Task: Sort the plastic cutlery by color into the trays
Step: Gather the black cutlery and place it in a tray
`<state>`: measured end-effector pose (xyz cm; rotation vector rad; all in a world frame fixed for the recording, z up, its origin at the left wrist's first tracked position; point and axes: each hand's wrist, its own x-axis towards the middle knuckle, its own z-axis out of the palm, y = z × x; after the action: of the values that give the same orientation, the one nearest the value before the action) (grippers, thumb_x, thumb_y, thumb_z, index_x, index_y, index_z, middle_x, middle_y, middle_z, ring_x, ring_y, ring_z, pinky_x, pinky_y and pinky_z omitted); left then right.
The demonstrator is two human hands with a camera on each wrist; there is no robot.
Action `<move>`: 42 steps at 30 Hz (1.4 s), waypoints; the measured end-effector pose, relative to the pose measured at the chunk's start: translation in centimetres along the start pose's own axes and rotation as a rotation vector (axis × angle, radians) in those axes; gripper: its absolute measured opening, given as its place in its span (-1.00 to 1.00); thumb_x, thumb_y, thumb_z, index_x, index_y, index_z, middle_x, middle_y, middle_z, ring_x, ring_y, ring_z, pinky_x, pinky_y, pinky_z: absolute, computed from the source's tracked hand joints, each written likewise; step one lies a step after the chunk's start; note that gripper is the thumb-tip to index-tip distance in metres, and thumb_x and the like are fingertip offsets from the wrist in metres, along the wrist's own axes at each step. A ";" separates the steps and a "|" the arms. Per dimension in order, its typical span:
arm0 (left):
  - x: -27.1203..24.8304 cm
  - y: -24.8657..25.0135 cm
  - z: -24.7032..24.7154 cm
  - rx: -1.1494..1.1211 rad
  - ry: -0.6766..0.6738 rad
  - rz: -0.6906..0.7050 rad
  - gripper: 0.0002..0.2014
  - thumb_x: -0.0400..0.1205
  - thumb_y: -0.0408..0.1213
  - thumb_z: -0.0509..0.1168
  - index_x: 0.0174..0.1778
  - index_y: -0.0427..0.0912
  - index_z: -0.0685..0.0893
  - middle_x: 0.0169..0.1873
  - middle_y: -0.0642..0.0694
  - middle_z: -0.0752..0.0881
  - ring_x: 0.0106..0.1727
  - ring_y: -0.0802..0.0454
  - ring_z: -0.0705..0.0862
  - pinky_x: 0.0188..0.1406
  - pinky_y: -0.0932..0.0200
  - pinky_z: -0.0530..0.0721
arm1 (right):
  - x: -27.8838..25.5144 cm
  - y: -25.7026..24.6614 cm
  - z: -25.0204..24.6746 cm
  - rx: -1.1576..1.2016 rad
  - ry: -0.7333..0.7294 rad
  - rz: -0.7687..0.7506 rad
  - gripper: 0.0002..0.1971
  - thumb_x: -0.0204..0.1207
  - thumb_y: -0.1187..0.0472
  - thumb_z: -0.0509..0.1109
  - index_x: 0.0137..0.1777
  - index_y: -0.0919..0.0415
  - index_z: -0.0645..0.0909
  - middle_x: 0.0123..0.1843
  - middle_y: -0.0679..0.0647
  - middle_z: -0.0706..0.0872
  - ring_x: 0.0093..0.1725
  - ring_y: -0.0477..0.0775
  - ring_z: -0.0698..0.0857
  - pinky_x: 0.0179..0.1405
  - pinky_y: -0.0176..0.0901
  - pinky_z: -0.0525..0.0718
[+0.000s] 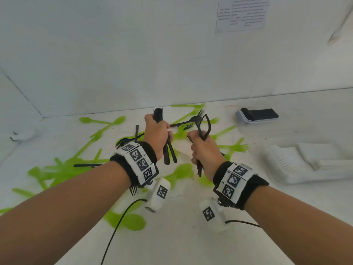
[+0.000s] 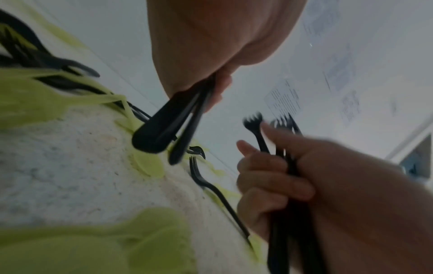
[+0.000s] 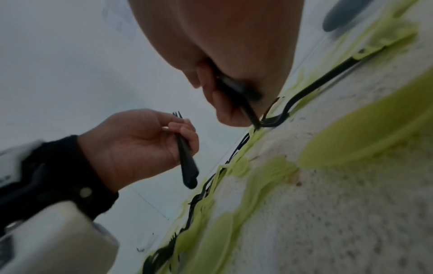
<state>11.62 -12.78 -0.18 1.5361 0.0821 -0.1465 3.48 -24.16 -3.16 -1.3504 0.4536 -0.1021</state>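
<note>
Two fistfuls of black plastic cutlery: left hand (image 1: pixel 155 133) clamped round one bundle of black forks (image 1: pixel 168 150), right hand (image 1: pixel 202 148) round another (image 1: pixel 203 127), both above the white table (image 1: pixel 191 236). Clear tray (image 1: pixel 246 119), far right, already holds black pieces. Judged partway: a few black forks (image 1: pixel 183 123) and all scattered lime-green cutlery (image 1: pixel 107 131) remain. White tray (image 1: pixel 298 165) contents unreadable; bundle counts indistinct.

Cutlery (image 1: pixel 95 134) scattered on table (image 1: pixel 191 236); trays (image 1: pixel 256 115) at right.

White table (image 1: pixel 191 236) under green cutlery (image 1: pixel 131 220)
</note>
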 end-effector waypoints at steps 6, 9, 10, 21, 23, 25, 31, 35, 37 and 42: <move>-1.7 -1.2 0.6 0.044 -0.146 -0.061 -0.65 0.70 0.05 0.31 0.22 -0.03 0.37 -0.11 -0.10 0.50 -0.34 0.07 0.40 -0.30 0.11 0.46 | 0.1 -1.0 0.8 -0.029 -0.214 -0.009 -0.83 0.77 -0.10 0.22 0.20 -0.06 0.44 -0.28 0.03 0.37 -0.52 -0.04 0.22 -0.49 -0.15 0.23; -1.8 -1.6 0.6 0.057 -0.093 -0.076 -0.62 0.71 -0.01 0.31 0.31 -0.06 0.35 0.08 -0.17 0.68 -0.17 0.01 0.54 -0.09 0.01 0.56 | 0.1 -0.9 1.4 -0.044 -0.244 -0.042 -0.84 0.80 -0.01 0.20 0.16 0.02 0.54 -0.29 0.04 0.42 -0.52 -0.05 0.25 -0.49 -0.15 0.22; -1.8 -1.5 0.4 0.053 -0.057 -0.078 -0.67 0.73 -0.13 0.28 0.33 -0.11 0.35 0.09 -0.21 0.67 -0.14 -0.03 0.58 -0.06 -0.04 0.60 | 0.2 -0.8 1.5 -0.039 -0.249 -0.058 -0.82 0.81 0.05 0.20 0.17 0.09 0.58 -0.28 0.05 0.45 -0.52 -0.05 0.27 -0.49 -0.16 0.23; -1.1 -1.8 -2.3 0.092 0.021 -0.008 -0.82 0.75 -0.38 0.16 0.22 -0.08 0.42 -0.22 -0.10 0.49 -0.44 0.07 0.41 -0.41 0.13 0.43 | 1.0 -0.4 2.4 -0.100 -0.158 0.037 -0.68 0.75 -0.09 0.22 0.37 -0.04 0.25 -0.08 0.02 0.43 -0.35 -0.05 0.36 -0.45 -0.17 0.38; -1.7 -1.7 -1.9 0.087 0.001 -0.021 -0.81 0.77 -0.20 0.19 0.28 -0.07 0.41 -0.19 -0.10 0.50 -0.37 0.05 0.40 -0.35 0.11 0.42 | 0.6 -0.5 3.2 -0.140 -0.235 0.006 -0.73 0.77 -0.02 0.19 0.36 -0.05 0.23 -0.14 0.04 0.41 -0.39 -0.04 0.35 -0.44 -0.17 0.34; -2.3 -1.6 -1.4 0.001 -0.033 -0.068 -0.70 0.74 -0.02 0.20 0.29 -0.10 0.42 -0.10 -0.17 0.60 -0.25 -0.02 0.52 -0.25 0.09 0.51 | 0.3 -0.5 4.2 -0.144 -0.285 -0.058 -0.81 0.77 0.06 0.19 0.33 -0.05 0.37 -0.16 0.00 0.54 -0.37 -0.06 0.48 -0.39 -0.19 0.41; -2.4 -1.4 -2.0 -0.111 -0.043 -0.083 -0.78 0.80 -0.17 0.18 0.33 -0.12 0.43 0.07 -0.23 0.73 -0.03 -0.06 0.77 -0.21 0.06 0.75 | 0.5 -0.1 5.6 -0.136 -0.287 -0.214 -0.75 0.75 0.24 0.22 0.12 -0.14 0.65 0.07 -0.06 0.83 0.05 -0.06 0.79 -0.03 -0.20 0.72; -1.9 -1.5 -3.1 -0.124 -0.027 -0.058 -0.82 0.77 -0.28 0.18 0.29 -0.14 0.49 -0.01 -0.20 0.69 -0.15 -0.01 0.71 -0.26 0.13 0.67 | 0.8 0.1 5.7 -0.232 -0.293 -0.297 -0.74 0.70 0.35 0.23 0.17 0.06 0.71 -0.02 0.02 0.79 -0.08 -0.09 0.71 0.05 -0.06 0.68; -1.6 -1.6 -3.3 -0.136 -0.010 -0.048 -0.83 0.76 -0.31 0.19 0.26 -0.13 0.50 0.00 -0.22 0.66 -0.09 -0.07 0.67 -0.12 0.07 0.68 | 0.8 0.1 5.7 -0.259 -0.292 -0.306 -0.72 0.70 0.36 0.23 0.14 0.09 0.75 -0.04 0.05 0.80 -0.09 -0.02 0.72 0.03 -0.06 0.68; -1.6 -2.1 -3.8 -0.065 -0.047 -0.009 -0.76 0.78 -0.33 0.17 0.35 -0.06 0.52 0.07 -0.20 0.67 0.04 -0.05 0.69 0.00 0.08 0.71 | 1.1 0.3 6.4 -0.234 -0.285 -0.268 -0.65 0.69 0.37 0.24 0.26 0.06 0.78 0.11 0.18 0.83 0.14 0.15 0.78 0.23 0.09 0.75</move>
<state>9.86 -9.01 -2.11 1.4672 0.0561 -0.1849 6.81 -18.64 -2.80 -1.6237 0.0422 -0.0772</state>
